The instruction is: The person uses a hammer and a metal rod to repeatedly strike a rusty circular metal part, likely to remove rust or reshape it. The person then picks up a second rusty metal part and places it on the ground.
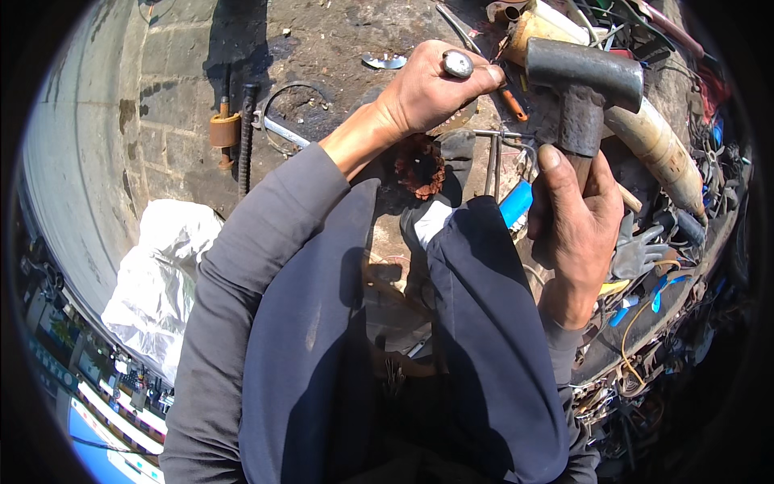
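My right hand point(574, 230) grips the wooden handle of a heavy steel sledge hammer point(584, 81), its head raised at the upper right. My left hand point(431, 89) reaches forward over the ground, fingers closed around a tool with an orange handle point(513, 103); a ring sits on one finger. Just below that hand lies a rusty brown coil-like part point(419, 165) on the dirty ground. What the left hand's tool touches is hidden by the hand. My knees in dark trousers fill the middle.
A metal ring and wrench point(282, 129) and a ribbed steel bar point(246, 137) lie at the left. A white plastic bag point(157, 274) sits lower left. A cream cylinder point(657, 145), grey glove point(637, 250), wires and scrap crowd the right.
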The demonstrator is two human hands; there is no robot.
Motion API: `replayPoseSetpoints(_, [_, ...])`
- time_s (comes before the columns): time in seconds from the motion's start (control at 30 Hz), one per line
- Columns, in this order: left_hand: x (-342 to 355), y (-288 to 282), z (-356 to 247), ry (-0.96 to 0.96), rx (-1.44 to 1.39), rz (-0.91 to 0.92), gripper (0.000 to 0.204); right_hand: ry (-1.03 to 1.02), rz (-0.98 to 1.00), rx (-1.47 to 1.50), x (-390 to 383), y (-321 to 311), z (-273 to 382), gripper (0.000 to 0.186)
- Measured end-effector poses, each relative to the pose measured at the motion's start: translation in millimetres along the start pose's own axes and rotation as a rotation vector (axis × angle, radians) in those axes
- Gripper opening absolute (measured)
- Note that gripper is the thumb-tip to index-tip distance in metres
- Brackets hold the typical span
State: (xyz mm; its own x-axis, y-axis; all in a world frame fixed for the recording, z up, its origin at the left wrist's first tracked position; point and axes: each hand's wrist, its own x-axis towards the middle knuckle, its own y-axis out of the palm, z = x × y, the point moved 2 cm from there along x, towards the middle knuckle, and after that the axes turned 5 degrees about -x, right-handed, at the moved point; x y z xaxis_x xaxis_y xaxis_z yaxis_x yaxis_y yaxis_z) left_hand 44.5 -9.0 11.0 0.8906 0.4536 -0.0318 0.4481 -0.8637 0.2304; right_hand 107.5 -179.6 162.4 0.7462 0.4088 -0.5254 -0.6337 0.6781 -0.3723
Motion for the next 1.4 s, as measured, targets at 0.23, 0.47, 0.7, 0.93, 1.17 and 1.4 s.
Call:
replayPoseSetpoints(0.23, [-4.2,-0.1,-3.5,0.002,0.166,0.236,0.024,0.01,0.082,-0.013,-7.5,-5.1,-2.3,0.028])
replayPoseSetpoints(0.47, [-8.0,6.9,-4.1,0.321,0.239,0.255,0.009,-0.326,0.093,-0.343,-20.4,-7.7,-8.8,0.022])
replayPoseSetpoints(0.7, [-11.2,9.2,-3.2,0.209,0.171,0.214,0.028,-0.39,-0.013,-0.371,-28.0,-14.0,52.0,0.02])
replayPoseSetpoints(0.93, [-9.6,4.6,-0.5,0.124,0.159,0.215,0.015,-0.502,0.187,-0.713,-11.2,-0.6,51.9,0.023])
replayPoseSetpoints(1.17, [-12.8,-2.3,1.1,0.117,0.103,0.163,0.026,-0.284,0.032,-0.316,-7.4,-15.7,19.1,0.021])
replayPoseSetpoints(1.4, [-2.0,-23.7,-16.3,-0.061,-0.134,-0.026,0.026,-0.096,-0.021,-0.024,-2.2,-0.2,14.1,0.027])
